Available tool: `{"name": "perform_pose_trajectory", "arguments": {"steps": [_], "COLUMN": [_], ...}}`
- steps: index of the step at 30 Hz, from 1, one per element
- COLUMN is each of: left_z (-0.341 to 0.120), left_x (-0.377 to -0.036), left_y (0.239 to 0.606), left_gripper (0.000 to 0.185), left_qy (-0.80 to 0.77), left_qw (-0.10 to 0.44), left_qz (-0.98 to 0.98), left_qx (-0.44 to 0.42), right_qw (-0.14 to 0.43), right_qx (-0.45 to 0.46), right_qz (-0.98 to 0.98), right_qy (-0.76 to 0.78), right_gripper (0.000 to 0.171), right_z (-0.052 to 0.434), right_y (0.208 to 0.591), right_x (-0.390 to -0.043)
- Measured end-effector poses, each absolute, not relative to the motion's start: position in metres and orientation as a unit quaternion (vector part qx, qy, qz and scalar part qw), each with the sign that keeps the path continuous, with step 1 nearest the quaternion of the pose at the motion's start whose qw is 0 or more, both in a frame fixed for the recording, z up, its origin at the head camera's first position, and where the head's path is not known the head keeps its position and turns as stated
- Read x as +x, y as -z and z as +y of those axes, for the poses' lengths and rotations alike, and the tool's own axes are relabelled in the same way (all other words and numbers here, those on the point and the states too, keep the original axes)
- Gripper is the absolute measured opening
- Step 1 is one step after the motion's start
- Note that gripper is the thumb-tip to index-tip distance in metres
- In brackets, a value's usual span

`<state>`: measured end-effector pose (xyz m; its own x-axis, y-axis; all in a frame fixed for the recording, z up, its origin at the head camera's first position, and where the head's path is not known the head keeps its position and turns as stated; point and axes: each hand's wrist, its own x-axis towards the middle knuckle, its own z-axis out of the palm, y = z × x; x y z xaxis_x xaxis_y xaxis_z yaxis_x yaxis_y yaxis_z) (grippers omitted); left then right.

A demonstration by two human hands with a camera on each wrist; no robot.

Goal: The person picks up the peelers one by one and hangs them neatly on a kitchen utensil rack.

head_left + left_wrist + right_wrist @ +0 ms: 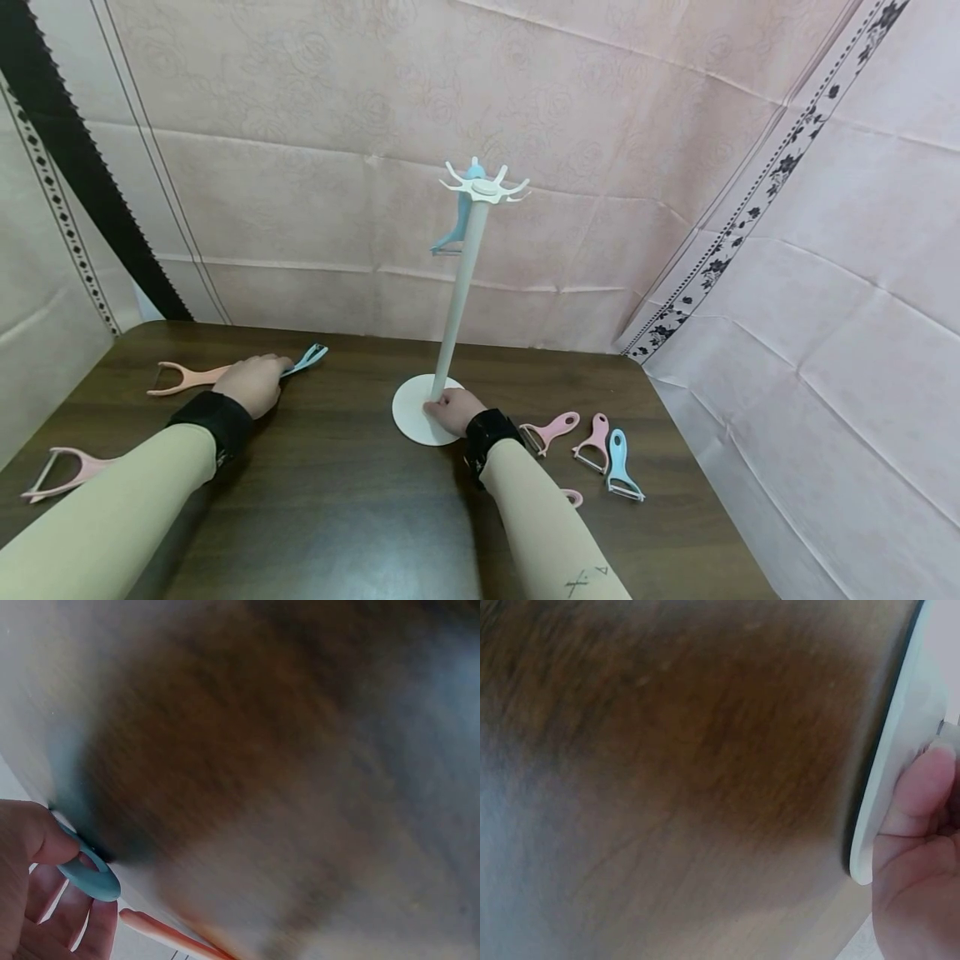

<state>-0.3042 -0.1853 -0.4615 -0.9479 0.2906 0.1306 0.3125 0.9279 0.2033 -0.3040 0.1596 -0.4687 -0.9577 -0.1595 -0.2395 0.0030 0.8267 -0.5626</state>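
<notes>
One blue peeler (459, 218) hangs on stand (459, 275). Our left hand (253, 382) pinches second blue peeler (306, 361); right hand (452, 410) grips stand base (411, 410). Pink peelers (553, 430) beside right hand remain unhung.

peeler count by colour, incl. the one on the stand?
Blue peelers: 3 – on the stand, under the left hand, by the right forearm
Pink peelers: 5 – two at left, two at right, one partly hidden
Total: 8
</notes>
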Motion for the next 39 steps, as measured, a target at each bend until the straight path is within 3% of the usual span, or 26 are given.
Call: {"name": "perform_pose_trajectory", "arguments": {"steps": [13,24,39], "left_z": [-0.186,-0.19,-0.168], "left_x": [-0.307,-0.309,-0.306], "left_y": [0.459,0.448,0.389], "left_gripper": [0.022,0.025,0.042], "left_qy": [0.112,0.186,0.329], "left_qw": [0.051,0.098,0.179], "left_qz": [-0.984,-0.969,-0.919], "left_qx": [-0.131,-0.129,-0.121], "right_qw": [0.132,0.128,0.137], "right_qx": [-0.052,-0.053,-0.048], "right_qz": [0.947,0.949,0.947], "right_qy": [0.289,0.283,0.286], "right_gripper": [0.037,0.038,0.038], "right_z": [0.158,0.159,0.16], "right_y": [0.464,0.467,0.47], "right_x": [-0.299,-0.301,-0.305]}}
